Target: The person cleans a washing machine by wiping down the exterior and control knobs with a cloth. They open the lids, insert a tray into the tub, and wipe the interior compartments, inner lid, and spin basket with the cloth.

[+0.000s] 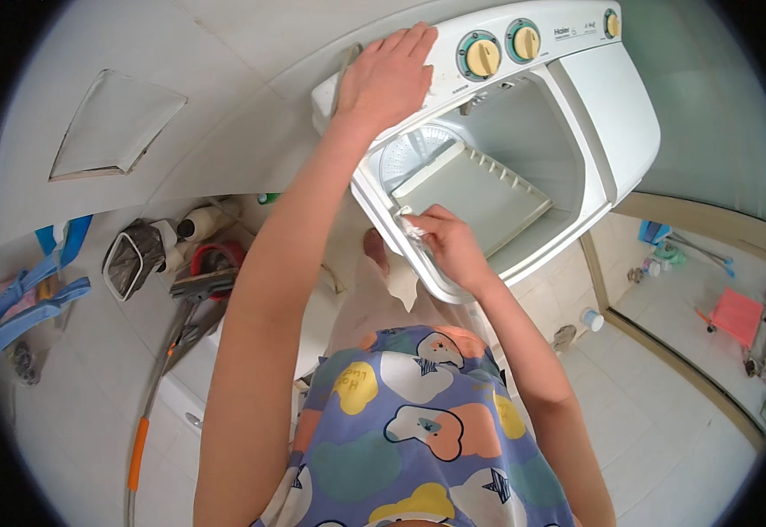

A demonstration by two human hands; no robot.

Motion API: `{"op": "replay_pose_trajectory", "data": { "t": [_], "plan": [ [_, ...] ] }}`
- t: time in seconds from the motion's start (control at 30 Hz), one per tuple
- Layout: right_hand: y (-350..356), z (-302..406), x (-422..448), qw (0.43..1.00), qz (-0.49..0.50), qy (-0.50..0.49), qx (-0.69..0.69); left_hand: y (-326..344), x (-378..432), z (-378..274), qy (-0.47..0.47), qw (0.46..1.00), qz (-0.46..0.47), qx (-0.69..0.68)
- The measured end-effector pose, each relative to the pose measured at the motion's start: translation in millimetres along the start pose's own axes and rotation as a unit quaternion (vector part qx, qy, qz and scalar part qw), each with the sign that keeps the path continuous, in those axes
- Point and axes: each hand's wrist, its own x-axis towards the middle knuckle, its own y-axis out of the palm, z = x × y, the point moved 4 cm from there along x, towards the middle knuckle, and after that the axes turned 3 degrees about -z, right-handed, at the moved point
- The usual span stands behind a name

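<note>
A white twin-tub washing machine [604, 125] with yellow knobs stands before me, its wash tub uncovered. My left hand [389, 72] lies flat, palm down, on the left end of the control panel [445, 72], with nothing seen in it. My right hand [445, 244] pinches a crumpled white tissue or thin cloth [411, 227] against the inner rim of the tub, on its near left side. Inside the tub [548, 138], a pale flat plastic panel [472, 194] with a notched edge leans at a slant. A perforated round part [416, 155] shows behind it.
To the left on the tiled floor are a lined waste bin [123, 267], a red basin [228, 250] and a mop with an orange grip [138, 454]. A glass partition with a metal-edged sill [679, 375] stands at right, near a white-lidded jar [592, 319].
</note>
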Motion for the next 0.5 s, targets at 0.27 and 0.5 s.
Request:
{"op": "replay_pose_trajectory", "data": {
  "t": [0.27,0.5],
  "plan": [
    [-31.9,-28.2,-53.6,0.761,0.007,0.193,0.619,-4.9,-6.3,-0.9,-0.009,1.0,0.003,0.011],
    [-61.1,-64.2,-68.8,0.719,0.003,0.167,0.674,1.4,-56.7,-97.7,-0.094,0.978,-0.051,-0.178]
  ]
}}
